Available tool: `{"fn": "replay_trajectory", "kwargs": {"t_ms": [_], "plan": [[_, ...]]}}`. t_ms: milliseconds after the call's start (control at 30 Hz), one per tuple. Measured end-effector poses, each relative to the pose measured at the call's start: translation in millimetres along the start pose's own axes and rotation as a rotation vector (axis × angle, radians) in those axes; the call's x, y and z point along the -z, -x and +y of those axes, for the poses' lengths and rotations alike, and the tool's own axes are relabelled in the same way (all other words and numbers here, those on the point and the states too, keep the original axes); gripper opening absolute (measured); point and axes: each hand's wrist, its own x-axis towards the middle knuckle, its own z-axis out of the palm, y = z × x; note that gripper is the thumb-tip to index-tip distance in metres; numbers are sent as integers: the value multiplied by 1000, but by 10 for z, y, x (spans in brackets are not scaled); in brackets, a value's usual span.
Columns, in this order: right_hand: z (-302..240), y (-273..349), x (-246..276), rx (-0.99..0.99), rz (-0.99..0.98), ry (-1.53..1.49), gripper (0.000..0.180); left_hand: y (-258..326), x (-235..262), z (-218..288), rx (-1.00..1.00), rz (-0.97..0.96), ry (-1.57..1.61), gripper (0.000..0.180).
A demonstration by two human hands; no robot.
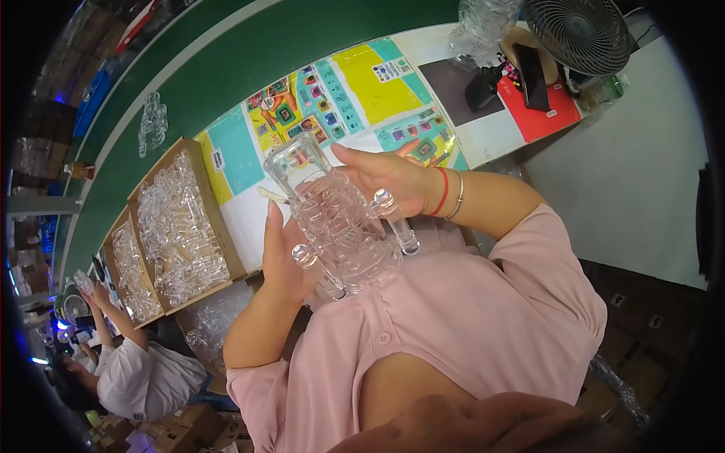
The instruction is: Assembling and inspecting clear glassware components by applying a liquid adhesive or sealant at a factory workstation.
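A clear plastic figure, with a square hollow top and two arm-like side pieces ending in round knobs, is held tilted in front of my chest. My left hand supports its left side, thumb pointing up along it. On the other side my right hand grips near the upper part, thumb by the square top. The fingers behind the figure are partly hidden by it. A small pale strip shows beside my left fingertips; whether it touches them I cannot tell.
Left on the green bench stands a divided cardboard box of clear plastic parts; another clear piece lies beyond. Printed colourful card sheets cover the worktop. A phone and black fan are far right. A co-worker sits left.
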Motion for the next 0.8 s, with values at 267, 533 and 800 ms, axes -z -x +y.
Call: {"fn": "replay_trajectory", "kwargs": {"t_ms": [267, 533, 800], "plan": [[14, 125, -14, 162, 138, 266, 65, -5, 159, -82, 17, 41, -14, 65], [565, 289, 433, 108, 327, 289, 44, -353, 643, -76, -240, 156, 48, 50], [-591, -577, 791, 566, 506, 693, 37, -485, 912, -81, -863, 543, -1009, 46]]}}
